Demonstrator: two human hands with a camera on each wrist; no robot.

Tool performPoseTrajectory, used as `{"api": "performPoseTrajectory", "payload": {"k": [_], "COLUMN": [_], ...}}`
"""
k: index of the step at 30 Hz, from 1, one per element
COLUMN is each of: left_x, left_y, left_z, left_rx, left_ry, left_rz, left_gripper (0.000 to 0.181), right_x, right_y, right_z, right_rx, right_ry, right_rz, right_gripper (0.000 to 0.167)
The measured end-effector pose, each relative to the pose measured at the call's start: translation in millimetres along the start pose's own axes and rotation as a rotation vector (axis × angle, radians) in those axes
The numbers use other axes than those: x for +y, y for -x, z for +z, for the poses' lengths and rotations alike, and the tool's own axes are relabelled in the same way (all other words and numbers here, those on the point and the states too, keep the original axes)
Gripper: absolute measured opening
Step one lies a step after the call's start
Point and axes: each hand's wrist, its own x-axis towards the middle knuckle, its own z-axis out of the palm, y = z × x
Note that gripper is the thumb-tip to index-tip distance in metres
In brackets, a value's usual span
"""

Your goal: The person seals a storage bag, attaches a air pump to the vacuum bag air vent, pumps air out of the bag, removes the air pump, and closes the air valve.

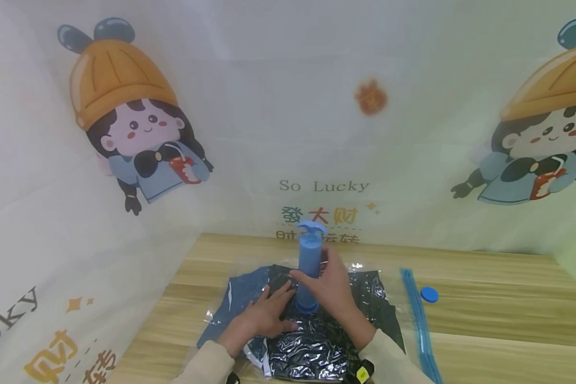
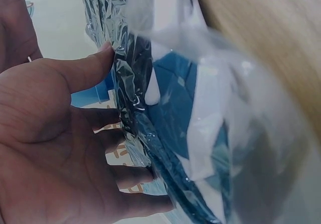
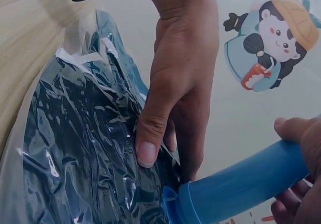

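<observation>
A blue hand pump (image 1: pixel 309 257) with a T-shaped handle stands upright on a clear plastic vacuum bag (image 1: pixel 312 352). The bag holds dark and blue folded fabric, and its film is wrinkled over it. My right hand (image 1: pixel 335 288) grips the pump's barrel, with the thumb across its near side. Beside the pump's base, my left hand (image 1: pixel 263 316) lies on the bag with its fingers spread. In the left wrist view the fingertips of the left hand (image 2: pixel 60 148) touch the film. The right wrist view shows the pump barrel (image 3: pixel 246 184) meeting the bag at a round blue valve ring (image 3: pixel 171 204).
The bag's blue zip edge (image 1: pixel 418 325) runs along the right side. A round blue cap (image 1: pixel 429 294) lies on the wooden table (image 1: pixel 499 304) just beyond it. Behind the table hangs a printed cloth (image 1: pixel 278 117) with cartoon figures.
</observation>
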Motion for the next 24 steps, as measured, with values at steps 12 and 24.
{"api": "performPoseTrajectory", "payload": {"k": [12, 24], "left_x": [0.8, 1.5], "left_y": [1.9, 2.6], "left_z": [-0.1, 0.5], "left_rx": [0.012, 0.023], "left_ry": [0.013, 0.016], "left_rz": [0.000, -0.015], "left_gripper": [0.077, 0.076], "right_x": [5, 3], "right_y": [-3.7, -13.7], "right_z": [-14, -59], "right_rx": [-0.100, -0.069], "right_ry": [-0.258, -0.130], "right_rz": [0.027, 0.076], "right_gripper": [0.067, 0.063]}}
